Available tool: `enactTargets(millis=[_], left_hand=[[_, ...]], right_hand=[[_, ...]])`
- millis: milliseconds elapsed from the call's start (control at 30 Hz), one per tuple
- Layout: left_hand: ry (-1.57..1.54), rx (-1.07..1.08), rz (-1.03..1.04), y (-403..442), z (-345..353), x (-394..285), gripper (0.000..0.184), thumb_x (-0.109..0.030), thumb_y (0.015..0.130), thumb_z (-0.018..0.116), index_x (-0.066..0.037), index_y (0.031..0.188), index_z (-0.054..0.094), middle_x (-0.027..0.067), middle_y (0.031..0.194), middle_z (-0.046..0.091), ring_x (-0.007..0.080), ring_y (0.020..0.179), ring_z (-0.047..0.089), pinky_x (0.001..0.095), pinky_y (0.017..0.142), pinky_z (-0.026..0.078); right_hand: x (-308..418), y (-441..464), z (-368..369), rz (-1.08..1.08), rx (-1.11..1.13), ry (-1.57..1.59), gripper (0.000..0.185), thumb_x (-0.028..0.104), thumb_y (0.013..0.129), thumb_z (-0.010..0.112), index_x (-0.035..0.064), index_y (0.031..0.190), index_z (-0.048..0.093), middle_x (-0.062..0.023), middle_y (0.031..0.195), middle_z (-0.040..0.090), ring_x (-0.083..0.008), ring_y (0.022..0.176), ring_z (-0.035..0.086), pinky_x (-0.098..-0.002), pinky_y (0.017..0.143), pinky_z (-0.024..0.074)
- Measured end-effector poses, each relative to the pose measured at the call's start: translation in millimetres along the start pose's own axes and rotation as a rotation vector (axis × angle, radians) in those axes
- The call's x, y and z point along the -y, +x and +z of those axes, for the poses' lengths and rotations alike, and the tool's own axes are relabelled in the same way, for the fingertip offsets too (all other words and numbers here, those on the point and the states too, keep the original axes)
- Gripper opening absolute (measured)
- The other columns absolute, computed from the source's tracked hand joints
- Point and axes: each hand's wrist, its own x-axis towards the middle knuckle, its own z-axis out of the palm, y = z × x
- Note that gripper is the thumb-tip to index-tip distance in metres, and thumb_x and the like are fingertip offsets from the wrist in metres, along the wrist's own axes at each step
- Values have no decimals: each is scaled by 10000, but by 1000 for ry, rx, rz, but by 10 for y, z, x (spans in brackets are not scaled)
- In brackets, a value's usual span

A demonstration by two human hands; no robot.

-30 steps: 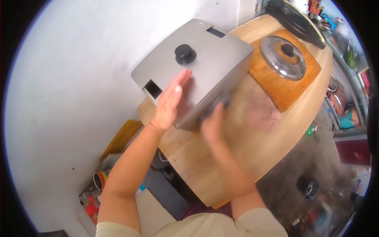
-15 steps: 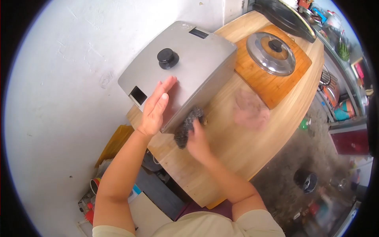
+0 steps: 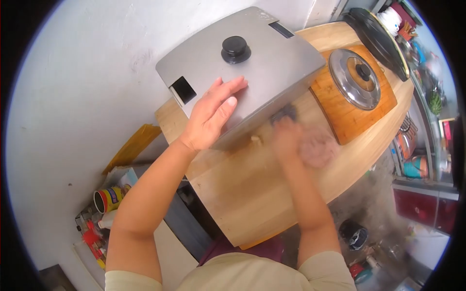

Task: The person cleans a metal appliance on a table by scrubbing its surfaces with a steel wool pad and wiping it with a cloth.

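A silver-grey metal box (image 3: 272, 53) with a black knob (image 3: 236, 50) and two dark slots on top stands on the wooden table (image 3: 233, 189) against the wall. My left hand (image 3: 208, 116) rests on the near edge of its top, fingers stretched out. Beside the box's front side, my right hand (image 3: 287, 138) presses a dark grey speckled rag (image 3: 284, 114) near the table surface; both are blurred by motion. Just right of that hand lies a crumpled pink cloth (image 3: 319, 147). A small pale scrap (image 3: 256, 140) sits on the table below the box.
A glass pot lid (image 3: 340, 80) lies on a wooden cutting board (image 3: 335, 127) at the right. Behind it leans a dark oval pan-like object (image 3: 376, 41). Shelves with kitchen goods run along the right edge. A yellow tin (image 3: 112, 198) stands at lower left.
My right hand has slid the rag along the foot of the box, away from me and to the right. My left hand stays on the box's edge. The whole view has shifted somewhat.
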Motion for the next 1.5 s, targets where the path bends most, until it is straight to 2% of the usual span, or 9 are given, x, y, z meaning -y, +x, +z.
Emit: enactTargets(millis=[333, 433, 567, 733, 800, 1067, 1200, 1333, 1500], left_hand=[[-156, -88, -37, -31, 44, 3, 435, -241, 986, 406, -28, 1365, 431, 118, 1271, 566, 201, 1225, 472, 370, 1102, 240], [-341, -189, -55, -101, 58, -27, 392, -161, 969, 448, -33, 1339, 464, 104, 1259, 574, 180, 1204, 474, 346, 1054, 307], [-220, -448, 125, -493, -82, -161, 351, -92, 956, 444, -12, 1292, 500, 100, 1234, 584, 175, 1156, 510, 325, 1026, 332], [10, -722, -165, -1525, 140, 136, 260, 14, 857, 491, -20, 1092, 599, 119, 1072, 618, 236, 1039, 563, 331, 934, 410], [228, -582, -278, -1954, 377, 226, 236, 25, 826, 501, -16, 1034, 604, 148, 1019, 612, 305, 1003, 564, 357, 920, 424], [232, -421, -470, -2770, 1022, 263, 545, -115, 899, 474, 14, 1402, 308, 215, 1465, 295, 339, 1387, 245, 398, 1126, 205], [-80, -744, -521, -2690, 1300, 530, 540, -153, 959, 370, 15, 1450, 219, 195, 1520, 194, 298, 1417, 177, 358, 1139, 147], [-898, -1144, -458, -2553, 1356, 612, 529, -201, 985, 365, 14, 1449, 228, 158, 1503, 255, 241, 1393, 233, 348, 1134, 168], [-1382, -1278, -361, -2657, 1289, 640, 458, -233, 990, 380, 12, 1377, 371, 125, 1380, 430, 221, 1306, 349, 355, 1105, 246]], right_hand=[[1272, -1129, 92, -472, -74, 453, 235, 164, 775, 521, 52, 947, 637, -106, 1029, 635, -242, 1057, 547, -442, 859, 384], [1082, -980, 57, -268, 21, 359, 194, 148, 779, 522, 45, 907, 626, -99, 978, 631, -249, 994, 563, -443, 826, 403], [366, -441, -110, -187, -340, -49, 198, 125, 790, 512, 35, 935, 612, -107, 954, 628, -270, 959, 574, -417, 798, 434], [920, -776, 5, -314, -30, 196, 235, 121, 809, 494, 17, 982, 615, -119, 1043, 634, -249, 1052, 555, -402, 845, 424], [1145, -1004, 40, -422, -9, 191, 263, 125, 822, 481, 9, 1014, 617, -119, 1103, 634, -239, 1096, 545, -396, 869, 419], [681, -735, -32, -208, 25, -72, 355, 147, 849, 469, 29, 1164, 582, -103, 1237, 582, -248, 1169, 499, -459, 900, 372], [1369, -1308, 145, -364, -48, 55, 377, 178, 856, 475, 62, 1202, 567, -73, 1259, 568, -225, 1198, 478, -438, 918, 351], [1954, -1411, 147, -345, 130, 210, 394, 175, 850, 486, 76, 1224, 557, -70, 1264, 568, -222, 1199, 484, -417, 938, 333], [2108, -1557, 208, -398, 164, 279, 401, 180, 855, 494, 60, 1234, 544, -88, 1260, 567, -223, 1189, 500, -405, 946, 324]])
